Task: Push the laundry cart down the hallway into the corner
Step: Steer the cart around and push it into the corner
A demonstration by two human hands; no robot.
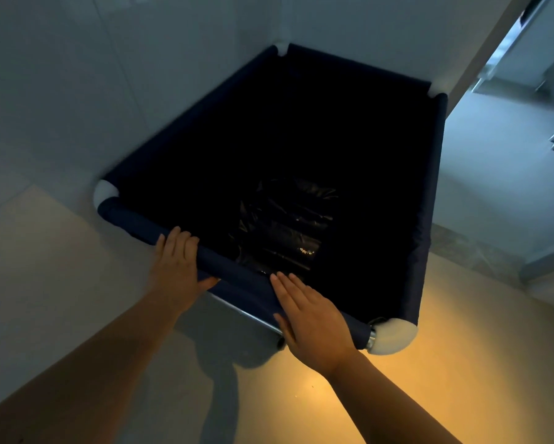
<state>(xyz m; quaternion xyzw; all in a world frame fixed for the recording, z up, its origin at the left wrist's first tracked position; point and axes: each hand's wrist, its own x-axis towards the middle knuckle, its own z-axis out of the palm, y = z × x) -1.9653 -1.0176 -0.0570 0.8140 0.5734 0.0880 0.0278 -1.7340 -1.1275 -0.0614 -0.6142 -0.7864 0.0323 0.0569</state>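
Note:
The laundry cart [131, 219] is a dark navy fabric bin on a tube frame with white corner joints. It stands in the corner, its far and left rims close against the white walls. A crumpled black plastic bag [285, 225] lies at its bottom. My left hand [176, 264] rests flat on the near rim, fingers over the top and thumb under the tube. My right hand [311, 318] lies flat on the same rim further right, fingers straight and together. Neither hand is wrapped round the tube.
White walls [77, 75] meet behind the cart. An open doorway [506, 107] on the right leads to a lighter room with a grey threshold strip [480, 251]. Pale floor tiles [61, 283] spread below, with a warm yellow light patch near my right arm.

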